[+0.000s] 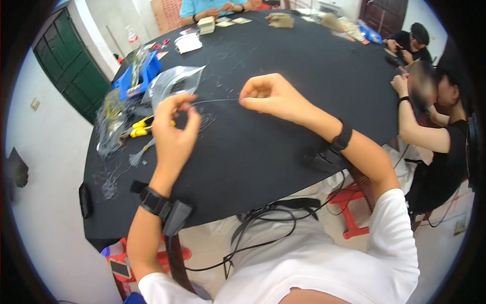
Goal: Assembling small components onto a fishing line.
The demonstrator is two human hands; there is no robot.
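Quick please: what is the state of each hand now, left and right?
Left hand: fingers pinched shut on one end of the thin wire.
Right hand: closed, pinching the other end of the same wire.

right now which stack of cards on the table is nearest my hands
The white stack at the far left, beyond the clear bag; the tan stacks lie farther off by another person.

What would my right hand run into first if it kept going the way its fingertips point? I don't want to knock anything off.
The right hand points left along the thin wire. It would most likely meet the left hand pinching the wire's other end first, though depth is hard to judge.
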